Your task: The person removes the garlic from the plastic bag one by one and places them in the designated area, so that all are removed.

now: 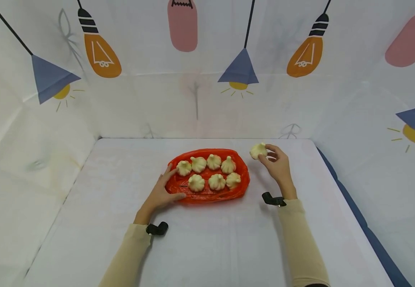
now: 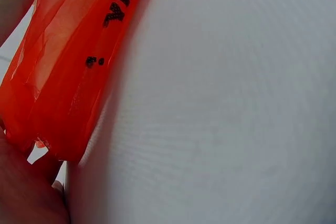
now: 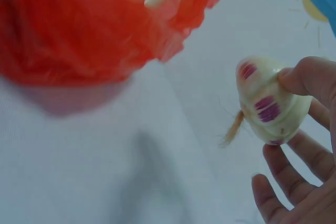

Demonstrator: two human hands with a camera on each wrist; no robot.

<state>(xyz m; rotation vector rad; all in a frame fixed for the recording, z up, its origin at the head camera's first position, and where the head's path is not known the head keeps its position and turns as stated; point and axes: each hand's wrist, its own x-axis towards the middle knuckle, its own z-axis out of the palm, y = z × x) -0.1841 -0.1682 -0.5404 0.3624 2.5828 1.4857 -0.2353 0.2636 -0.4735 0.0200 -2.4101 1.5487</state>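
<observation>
A red plastic bag (image 1: 229, 194) with black lettering lies on the table, its mouth spread wide like a shallow tray. Inside it, several whitish garlic bulbs (image 1: 217, 181) sit in two rows, stems up. My left hand (image 1: 162, 193) holds the bag's left end, thumb along the near side and fingers at the rim. Beyond the bag's right end, my right hand (image 1: 277, 163) pinches one garlic bulb (image 3: 268, 103) between thumb and fingertips, above the table. Purple streaks and a tuft of brownish roots show on that bulb in the right wrist view.
A white-covered table (image 1: 207, 239) extends around the bag. White cloth walls (image 1: 139, 99) printed with lamps and bulbs rise behind and at both sides. Along the table's right edge runs a dark blue strip (image 1: 351, 207).
</observation>
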